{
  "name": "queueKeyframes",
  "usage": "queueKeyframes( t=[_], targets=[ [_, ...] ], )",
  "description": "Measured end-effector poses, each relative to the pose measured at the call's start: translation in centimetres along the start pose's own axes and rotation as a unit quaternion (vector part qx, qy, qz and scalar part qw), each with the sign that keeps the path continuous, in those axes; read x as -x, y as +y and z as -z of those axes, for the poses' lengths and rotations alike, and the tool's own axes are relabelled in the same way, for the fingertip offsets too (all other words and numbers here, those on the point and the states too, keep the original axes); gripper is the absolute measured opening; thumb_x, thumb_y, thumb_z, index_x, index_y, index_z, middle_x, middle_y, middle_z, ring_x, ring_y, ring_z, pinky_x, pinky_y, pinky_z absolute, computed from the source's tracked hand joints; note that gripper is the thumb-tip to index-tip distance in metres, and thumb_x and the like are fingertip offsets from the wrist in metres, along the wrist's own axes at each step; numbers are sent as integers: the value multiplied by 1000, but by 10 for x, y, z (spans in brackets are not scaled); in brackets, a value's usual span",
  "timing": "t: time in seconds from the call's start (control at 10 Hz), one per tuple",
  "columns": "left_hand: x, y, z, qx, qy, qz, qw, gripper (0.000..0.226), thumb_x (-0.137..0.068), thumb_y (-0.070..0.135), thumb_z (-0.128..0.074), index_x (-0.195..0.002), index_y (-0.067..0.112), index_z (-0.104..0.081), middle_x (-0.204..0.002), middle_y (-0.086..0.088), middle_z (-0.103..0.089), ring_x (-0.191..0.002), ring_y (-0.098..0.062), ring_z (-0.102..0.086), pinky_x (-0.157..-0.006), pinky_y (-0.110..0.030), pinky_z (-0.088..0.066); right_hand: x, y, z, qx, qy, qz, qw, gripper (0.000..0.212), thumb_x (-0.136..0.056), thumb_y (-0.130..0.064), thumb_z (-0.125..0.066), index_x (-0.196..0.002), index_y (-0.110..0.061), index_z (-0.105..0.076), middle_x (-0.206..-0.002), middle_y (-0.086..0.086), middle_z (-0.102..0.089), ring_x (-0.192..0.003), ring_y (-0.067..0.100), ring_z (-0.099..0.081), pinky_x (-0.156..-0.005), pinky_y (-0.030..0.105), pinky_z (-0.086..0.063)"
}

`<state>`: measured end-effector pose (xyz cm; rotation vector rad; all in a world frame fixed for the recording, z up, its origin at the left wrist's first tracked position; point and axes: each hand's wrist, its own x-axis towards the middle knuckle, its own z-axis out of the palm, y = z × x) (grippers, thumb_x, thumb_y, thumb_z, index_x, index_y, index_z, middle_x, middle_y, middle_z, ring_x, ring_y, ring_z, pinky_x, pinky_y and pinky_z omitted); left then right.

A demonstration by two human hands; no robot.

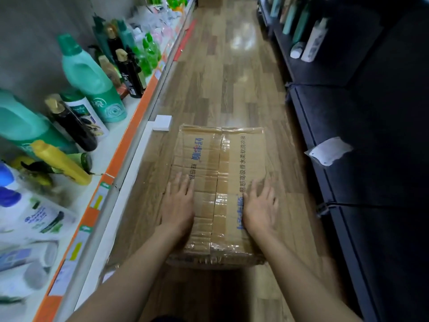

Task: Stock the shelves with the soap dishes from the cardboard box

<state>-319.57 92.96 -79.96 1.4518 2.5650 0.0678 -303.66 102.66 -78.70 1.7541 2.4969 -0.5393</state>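
Setting: shop aisle, wood-look floor [234, 73] running between two rows of shelves.
Left hand [178, 206]: flat on the box top, left of the taped seam, fingers spread, grip wide and holding nothing.
Right hand [260, 209]: same deal on the right flap, palm down, fingers fanned out, nothing grasped.
Cardboard box [219, 156]: on the floor mid-aisle, flaps closed, tape down the middle, so no soap dishes showing.
Left shelf [130, 138]: orange-edged, packed with bottles, big green bottle [92, 82] up front.
Right shelf [362, 159]: dark, can't make out much.
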Motion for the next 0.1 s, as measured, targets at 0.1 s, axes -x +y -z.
queueKeyframes(
  t=[0.1],
  targets=[
    [11,7,29,112,-96,-16,989,44,-97,27,-44,-140,17,-46,-149,-6,-41,-140,-25,-34,-114,-36,-28,8,4,23,-44,-66,12,997,50,-100,-35,-36,-148,-26,-29,-159,4,-16,-145,29,-14,-117,43,-13]
  ],
)
